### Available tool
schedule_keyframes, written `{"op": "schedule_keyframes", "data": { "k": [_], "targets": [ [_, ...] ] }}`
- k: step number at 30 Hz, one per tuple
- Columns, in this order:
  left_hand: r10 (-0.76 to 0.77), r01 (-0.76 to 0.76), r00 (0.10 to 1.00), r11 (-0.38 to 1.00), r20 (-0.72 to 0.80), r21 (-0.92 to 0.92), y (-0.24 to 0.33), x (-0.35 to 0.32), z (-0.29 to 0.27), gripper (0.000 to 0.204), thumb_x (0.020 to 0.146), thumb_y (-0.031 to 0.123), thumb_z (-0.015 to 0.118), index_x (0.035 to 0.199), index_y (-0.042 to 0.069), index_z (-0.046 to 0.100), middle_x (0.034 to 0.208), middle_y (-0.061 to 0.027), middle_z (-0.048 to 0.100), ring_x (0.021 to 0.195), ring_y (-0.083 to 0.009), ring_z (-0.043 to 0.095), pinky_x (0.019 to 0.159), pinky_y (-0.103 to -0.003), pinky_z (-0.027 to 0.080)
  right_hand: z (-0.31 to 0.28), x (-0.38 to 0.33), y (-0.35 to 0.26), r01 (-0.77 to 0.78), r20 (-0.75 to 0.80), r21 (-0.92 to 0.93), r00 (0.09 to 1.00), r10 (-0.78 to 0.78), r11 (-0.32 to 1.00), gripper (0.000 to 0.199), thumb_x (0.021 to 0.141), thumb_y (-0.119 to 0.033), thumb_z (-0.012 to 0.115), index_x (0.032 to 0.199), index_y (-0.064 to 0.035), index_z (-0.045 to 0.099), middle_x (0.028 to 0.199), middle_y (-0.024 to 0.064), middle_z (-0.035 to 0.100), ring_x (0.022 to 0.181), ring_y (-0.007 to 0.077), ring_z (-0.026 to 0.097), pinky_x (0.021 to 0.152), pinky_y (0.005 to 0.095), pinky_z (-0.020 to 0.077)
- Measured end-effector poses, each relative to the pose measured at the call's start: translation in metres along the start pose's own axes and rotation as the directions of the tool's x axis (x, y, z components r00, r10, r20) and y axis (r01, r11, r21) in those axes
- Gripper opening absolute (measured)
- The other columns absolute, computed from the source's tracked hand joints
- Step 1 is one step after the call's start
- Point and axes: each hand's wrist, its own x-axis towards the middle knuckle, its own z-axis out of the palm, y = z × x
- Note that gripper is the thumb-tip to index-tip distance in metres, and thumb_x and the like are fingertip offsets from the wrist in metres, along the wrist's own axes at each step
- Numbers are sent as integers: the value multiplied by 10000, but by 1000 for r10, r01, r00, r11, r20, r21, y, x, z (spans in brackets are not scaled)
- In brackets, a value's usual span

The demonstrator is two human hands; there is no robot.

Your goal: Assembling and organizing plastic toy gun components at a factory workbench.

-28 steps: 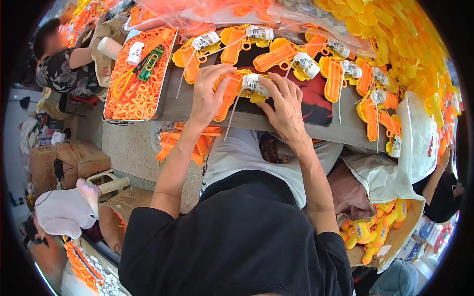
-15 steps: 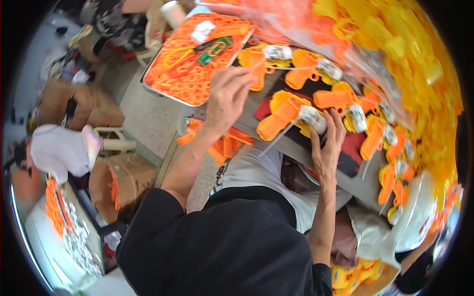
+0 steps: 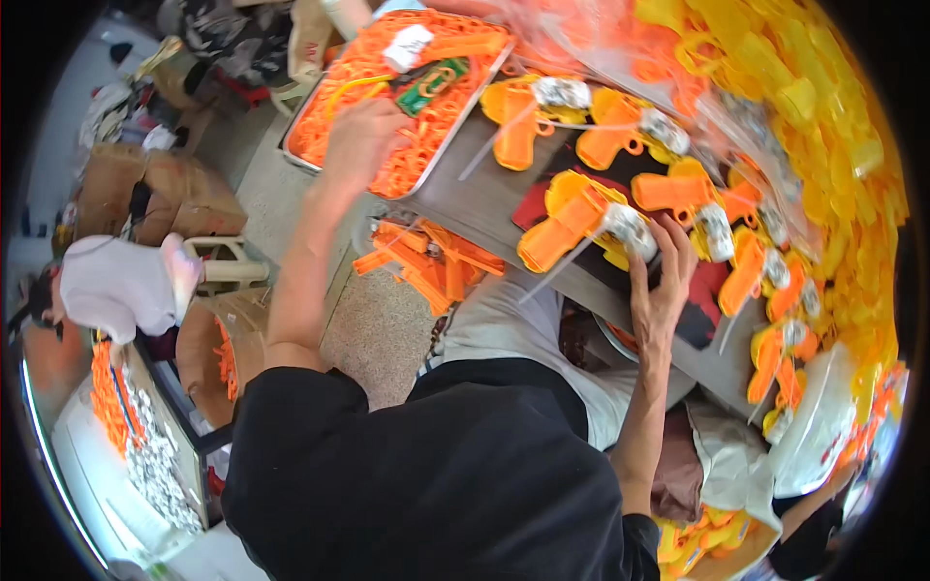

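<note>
Toy-gun halves laid out — more parts being fetched

A row of orange-and-yellow toy guns (image 3: 581,218) is laid out; the left hand (image 3: 360,140) is closed among small orange parts in the tray (image 3: 302,160), the right hand (image 3: 662,281) spread open — resting on one gun.

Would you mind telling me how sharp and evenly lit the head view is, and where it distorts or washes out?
Head view: bright, even daylight and soft shadows; the yellow parts pile at upper right is washed out and smeared; the left hand over the metal tray looks slightly blurred; the right hand on an orange toy-gun shell is sharper; the table edge bends toward the black fisheye rim.
</note>
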Motion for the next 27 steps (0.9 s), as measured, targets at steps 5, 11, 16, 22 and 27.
{"op": "schedule_keyframes", "data": {
  "k": [5,11,16,22,27],
  "targets": [
    [-283,198,954,843,-99,-500,-13,3,-7,147,877,113,734,982,10,743,968,-108,716,888,-246,698,776,-344,539,4,2,1,21,-71,35,997,-18,999,372,904,-110,702,1266,-55,639,1382,141,570,1298,335,501,1112,435,386],
    [-432,172,899,208,67,-963,97,7,-10,128,947,35,678,1072,18,696,961,-73,724,869,-145,691,816,-280,552,-1,-15,-24,54,-272,130,962,-17,990,169,919,-39,677,1084,-11,701,1148,155,682,1070,290,637,963,365,481],
    [-92,425,882,-273,463,-863,218,-16,27,103,954,37,689,1057,36,682,935,-20,699,814,-68,629,711,-215,498,6,-50,-71,-175,61,660,982,180,730,163,967,-31,657,1115,38,660,1165,107,634,1038,177,637,939,309,507],
    [-73,420,885,-296,459,-858,251,-29,37,136,944,79,724,1067,37,689,975,3,673,796,-53,611,695,-207,482,-1,-75,-60,-277,116,864,922,368,421,116,994,-63,652,1072,23,654,1182,100,636,986,144,647,918,287,527],
    [-28,-160,961,759,-276,-632,228,-15,33,263,843,167,799,1053,56,686,1045,-64,623,941,-220,633,792,-352,504,-2,-78,-58,-370,232,890,871,434,266,121,989,-47,657,1082,28,634,1222,120,658,988,133,650,924,287,524]
  ]
}}
